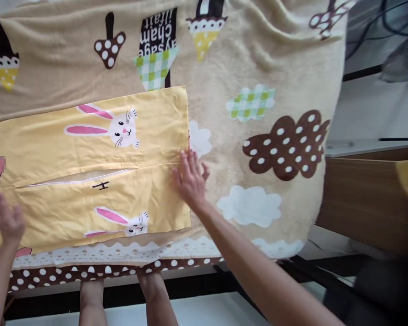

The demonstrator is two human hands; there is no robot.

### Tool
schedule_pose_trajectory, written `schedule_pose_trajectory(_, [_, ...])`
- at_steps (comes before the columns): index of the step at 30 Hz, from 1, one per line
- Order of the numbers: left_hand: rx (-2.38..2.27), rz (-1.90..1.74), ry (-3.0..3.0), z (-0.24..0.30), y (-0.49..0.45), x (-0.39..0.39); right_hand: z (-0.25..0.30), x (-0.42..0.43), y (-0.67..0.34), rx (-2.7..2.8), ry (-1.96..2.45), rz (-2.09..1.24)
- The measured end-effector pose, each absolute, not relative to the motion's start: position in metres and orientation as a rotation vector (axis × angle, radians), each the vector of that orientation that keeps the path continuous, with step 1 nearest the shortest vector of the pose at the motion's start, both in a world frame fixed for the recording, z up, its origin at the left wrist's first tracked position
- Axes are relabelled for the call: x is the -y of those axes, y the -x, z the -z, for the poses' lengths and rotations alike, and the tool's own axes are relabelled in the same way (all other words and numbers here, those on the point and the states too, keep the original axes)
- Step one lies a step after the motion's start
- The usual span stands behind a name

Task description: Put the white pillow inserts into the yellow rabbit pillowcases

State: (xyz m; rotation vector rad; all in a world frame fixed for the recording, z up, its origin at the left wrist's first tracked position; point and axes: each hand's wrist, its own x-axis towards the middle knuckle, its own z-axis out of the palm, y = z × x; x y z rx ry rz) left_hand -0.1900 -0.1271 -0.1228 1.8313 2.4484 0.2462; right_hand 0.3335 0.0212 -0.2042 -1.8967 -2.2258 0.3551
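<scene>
A wide bed, its black frame (122, 295) low to the pale floor (207, 310), is spread with a beige, cloud-printed plush blanket (224, 158). Beside it I see brown wood-grained furniture (363, 194); thin black cables (391, 31) loop farther up. The lower-right corner sits in shadow.

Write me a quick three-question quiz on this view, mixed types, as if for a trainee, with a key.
1. True or false: the yellow rabbit-print cover lies on top of the beige patterned blanket.
2. Which edge of the cover, as pictured, is the right hand at? (A) upper (B) right-hand (C) lower
3. Fill in: between the two rabbit faces' rows, the slit is ____ (open/closed).

Key: 1 true; 2 B; 3 open.
</scene>
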Motion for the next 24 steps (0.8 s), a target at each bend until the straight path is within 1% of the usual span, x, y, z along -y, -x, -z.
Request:
schedule_pose_trajectory(2, [-2.081,-0.291,-2.069,0.125,0.133,0.107,0.188,0.004,-0.293,2.352,1.706,-0.461])
schedule_pose_trajectory(3, [-1.960,-0.264,-2.106,0.130,0.104,0.098,0.181,0.015,-0.265,2.449,1.566,-0.581])
schedule_pose_trajectory(6, [-2.013,-0.189,-2.011,0.153,0.043,0.084,0.169,0.036,-0.180,2.573,1.223,-0.871])
schedule_pose_trajectory(9, [-2.115,-0.147,-2.008,0.171,0.029,0.095,0.174,0.043,-0.137,2.553,1.162,-0.963])
schedule_pose_trajectory(12, [-2.103,-0.195,-2.067,0.172,0.044,0.113,0.183,0.055,-0.139,2.517,1.215,-0.965])
schedule_pose_trajectory(14, [-2.074,-0.194,-2.075,0.169,0.053,0.120,0.184,0.077,-0.149,2.535,1.160,-0.993])
schedule_pose_trajectory(17, [-2.081,-0.125,-2.068,0.166,0.056,0.115,0.180,0.130,-0.158,2.586,0.943,-1.122])
schedule_pose_trajectory(21, [-2.102,-0.043,-2.027,0.163,0.046,0.089,0.170,0.210,-0.155,2.598,0.702,-1.295])
schedule_pose_trajectory(24, [-1.982,-0.043,-2.040,0.159,0.039,0.072,0.159,0.231,-0.144,2.498,0.556,-1.301])
